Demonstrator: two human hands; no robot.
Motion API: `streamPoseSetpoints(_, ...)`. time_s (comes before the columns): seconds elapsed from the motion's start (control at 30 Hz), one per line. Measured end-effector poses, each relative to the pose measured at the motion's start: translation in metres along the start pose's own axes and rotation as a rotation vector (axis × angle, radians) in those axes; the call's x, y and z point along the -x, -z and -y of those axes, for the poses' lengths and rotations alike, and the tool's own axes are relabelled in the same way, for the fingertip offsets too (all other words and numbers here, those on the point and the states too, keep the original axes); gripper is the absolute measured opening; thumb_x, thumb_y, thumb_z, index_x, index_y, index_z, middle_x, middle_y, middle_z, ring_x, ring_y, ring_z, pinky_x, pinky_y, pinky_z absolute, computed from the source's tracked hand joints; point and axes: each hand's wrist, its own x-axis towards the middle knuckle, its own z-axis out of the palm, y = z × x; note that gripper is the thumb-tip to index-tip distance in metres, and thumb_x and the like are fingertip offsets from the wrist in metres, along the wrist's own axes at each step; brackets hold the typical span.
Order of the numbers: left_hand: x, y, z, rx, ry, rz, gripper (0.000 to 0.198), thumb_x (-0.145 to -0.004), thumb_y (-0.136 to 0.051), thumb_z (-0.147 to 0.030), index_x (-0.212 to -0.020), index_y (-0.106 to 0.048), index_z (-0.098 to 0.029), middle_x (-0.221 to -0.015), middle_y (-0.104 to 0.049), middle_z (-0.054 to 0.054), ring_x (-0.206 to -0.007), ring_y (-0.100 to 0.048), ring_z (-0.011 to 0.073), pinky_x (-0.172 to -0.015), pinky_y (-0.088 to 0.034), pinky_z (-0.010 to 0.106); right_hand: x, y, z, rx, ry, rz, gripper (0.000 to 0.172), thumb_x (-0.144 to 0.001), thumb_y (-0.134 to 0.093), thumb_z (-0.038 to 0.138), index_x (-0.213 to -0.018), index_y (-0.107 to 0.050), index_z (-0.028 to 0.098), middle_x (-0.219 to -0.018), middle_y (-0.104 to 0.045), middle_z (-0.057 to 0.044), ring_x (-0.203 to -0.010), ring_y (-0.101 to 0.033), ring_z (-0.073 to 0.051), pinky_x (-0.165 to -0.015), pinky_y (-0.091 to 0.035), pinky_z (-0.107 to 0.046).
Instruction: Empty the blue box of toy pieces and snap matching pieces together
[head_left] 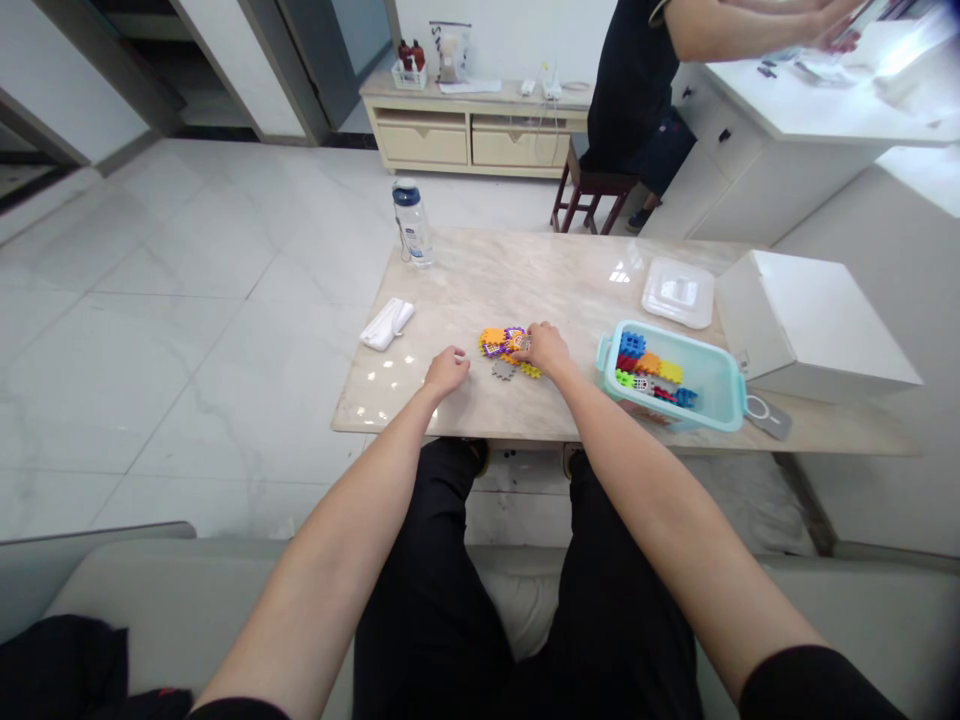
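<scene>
A cluster of interlocking plastic building pieces (493, 337), orange, purple and yellow with toothed edges, lies on the marble-patterned table (450, 270). My right hand (547, 350) reaches over its right side, fingers closed on a building piece; the fingertips partly hide which one. To the left of the cluster, my left hand (448, 370) hovers or rests near the tabletop, fingers loosely bent and apart, holding nothing. Just below the cluster sits a grey toothed piece (503, 371), with a yellow piece (531, 370) beside it, close under my right hand.
On the right stands a light-blue tub (720, 385) holding several coloured pieces. Behind it are a clear lid (679, 290) and a white box (817, 320); a grey phone (769, 416) lies alongside. A water bottle (412, 225) and white cloth (387, 324) occupy the left. Another person (637, 90) sits beyond.
</scene>
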Motion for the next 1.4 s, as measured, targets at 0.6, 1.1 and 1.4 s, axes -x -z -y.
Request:
streamPoseSetpoints(0.6, 0.034, 0.002, -0.058, -0.107, -0.204, 0.126, 0.018, -0.098, -0.064, -0.027, -0.101, -0.079, -0.018, -0.088, -0.082, 0.008, -0.078, -0.078, 0.022, -0.077, -0.059, 0.03, 0.051, 0.074, -0.017, -0.08, 0.222, -0.151, 0.032, -0.111, -0.057, 0.031, -0.136, -0.071, 0.017, -0.145, -0.068, -0.018, -0.137, -0.062, -0.035, -0.113, -0.053, -0.045)
streamPoseSetpoints(1.1, 0.034, -0.059, -0.153, -0.281, -0.509, 0.086, 0.026, -0.101, -0.061, -0.029, -0.11, -0.083, -0.018, -0.114, -0.084, 0.013, -0.109, -0.077, 0.0299, -0.105, -0.057, 0.039, 0.129, 0.098, -0.193, -0.232, 0.012, -0.397, 0.046, -0.102, -0.061, 0.022, -0.147, -0.063, 0.013, -0.142, -0.067, -0.019, -0.135, -0.064, -0.033, -0.122, -0.049, -0.045)
streamPoseSetpoints(1.4, 0.047, -0.074, -0.175, -0.372, -0.613, 0.224, 0.022, -0.1, -0.066, -0.033, -0.109, -0.083, -0.022, -0.118, -0.085, 0.013, -0.113, -0.077, 0.0314, -0.105, -0.057, 0.038, 0.109, 0.087, -0.187, -0.076, 0.075, -0.259, 0.056, -0.1, -0.068, 0.024, -0.155, -0.058, 0.014, -0.152, -0.059, -0.019, -0.145, -0.055, -0.033, -0.125, -0.045, -0.044)
